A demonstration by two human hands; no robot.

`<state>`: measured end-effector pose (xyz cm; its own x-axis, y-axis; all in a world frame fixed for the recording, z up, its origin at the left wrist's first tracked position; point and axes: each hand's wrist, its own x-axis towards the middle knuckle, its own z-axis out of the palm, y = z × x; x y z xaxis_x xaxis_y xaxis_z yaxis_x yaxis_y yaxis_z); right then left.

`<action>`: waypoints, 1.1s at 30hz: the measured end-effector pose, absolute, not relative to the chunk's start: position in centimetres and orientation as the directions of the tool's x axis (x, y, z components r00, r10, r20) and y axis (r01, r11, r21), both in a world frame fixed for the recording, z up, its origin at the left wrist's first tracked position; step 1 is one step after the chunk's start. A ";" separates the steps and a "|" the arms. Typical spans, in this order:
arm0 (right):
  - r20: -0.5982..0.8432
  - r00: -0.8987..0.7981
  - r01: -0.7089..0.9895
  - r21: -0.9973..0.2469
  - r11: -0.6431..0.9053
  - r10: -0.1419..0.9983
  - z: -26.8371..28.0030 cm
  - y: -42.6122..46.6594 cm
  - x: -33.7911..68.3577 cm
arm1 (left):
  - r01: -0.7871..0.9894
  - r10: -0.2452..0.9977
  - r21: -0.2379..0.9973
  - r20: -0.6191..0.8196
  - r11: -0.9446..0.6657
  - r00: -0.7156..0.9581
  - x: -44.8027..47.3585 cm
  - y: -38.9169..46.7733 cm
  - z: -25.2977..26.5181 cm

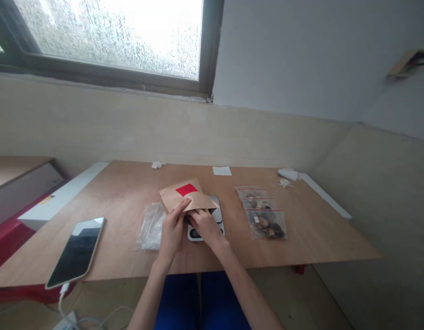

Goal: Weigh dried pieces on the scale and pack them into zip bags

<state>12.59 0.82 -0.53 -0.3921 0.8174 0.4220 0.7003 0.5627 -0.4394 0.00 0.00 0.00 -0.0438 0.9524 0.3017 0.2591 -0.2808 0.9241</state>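
A brown kraft paper bag [175, 198] with a red label is held tilted over a small white digital scale [217, 215]. My left hand [173, 222] grips the bag's near left edge, its thumb pressed on the paper. At the bag's opening, my right hand [205, 224] has its fingertips inside the mouth; what they touch there is hidden. Beside my left hand lie clear plastic bags [152, 229], flat on the table. To the right, several zip bags [267, 224] with brown dried pieces overlap in a row.
A phone [76, 252] with a white charging cable [62, 293] lies at the table's left front. Along the back edge are a crumpled tissue [157, 164], a white paper [222, 171] and white scraps [288, 174]. The wooden table [129, 183] stands against the wall.
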 end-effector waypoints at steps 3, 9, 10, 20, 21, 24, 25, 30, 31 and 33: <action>0.480 -0.378 0.669 -0.449 0.592 0.792 -0.4 -0.3 13.3 | 0.261 0.951 0.920 0.307 -0.291 -0.022 -0.2 -0.1 -0.1; 0.586 -0.105 0.411 -0.710 0.571 0.804 -0.2 -3.1 13.6 | 0.306 0.945 0.903 0.325 -0.301 -0.030 -0.4 -0.1 0.2; 0.564 -0.043 0.350 -0.765 0.541 0.825 -0.2 -3.8 13.6 | 0.313 0.944 0.900 0.328 -0.302 -0.034 -0.4 -0.1 0.3; 0.451 0.209 0.222 -0.886 0.408 0.868 -3.0 -2.8 17.7 | 0.407 0.913 0.871 0.369 -0.275 -0.174 -0.9 0.4 0.8; 0.471 0.199 0.262 -0.871 0.416 0.859 -3.3 -1.9 18.0 | 0.415 0.913 0.870 0.366 -0.267 -0.179 -1.0 0.5 0.9; 0.528 0.108 0.414 -0.794 0.445 0.842 -4.0 0.3 18.3 | 0.424 0.915 0.869 0.359 -0.255 -0.186 -1.2 0.6 1.0; 0.543 0.061 0.466 -0.757 0.457 0.837 -4.1 0.8 18.3 | 0.423 0.915 0.869 0.359 -0.257 -0.182 -1.2 0.6 1.0; 0.558 -0.112 0.601 -0.621 0.504 0.822 -5.1 2.0 17.5 | 0.409 0.919 0.875 0.355 -0.261 -0.172 -1.3 0.6 1.0; 0.551 -0.136 0.608 -0.609 0.509 0.823 -5.4 2.1 17.3 | 0.408 0.920 0.876 0.351 -0.257 -0.173 -1.4 0.6 1.0; 0.539 -0.171 0.618 -0.593 0.516 0.825 -5.7 2.2 17.0 | 0.409 0.921 0.877 0.347 -0.253 -0.174 -1.4 0.6 0.9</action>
<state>17.03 2.23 -5.75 -0.1715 0.8247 0.5389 0.6178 0.5161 -0.5933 -1.38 0.59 0.92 -0.1743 0.9214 0.3475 0.4089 -0.2533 0.8767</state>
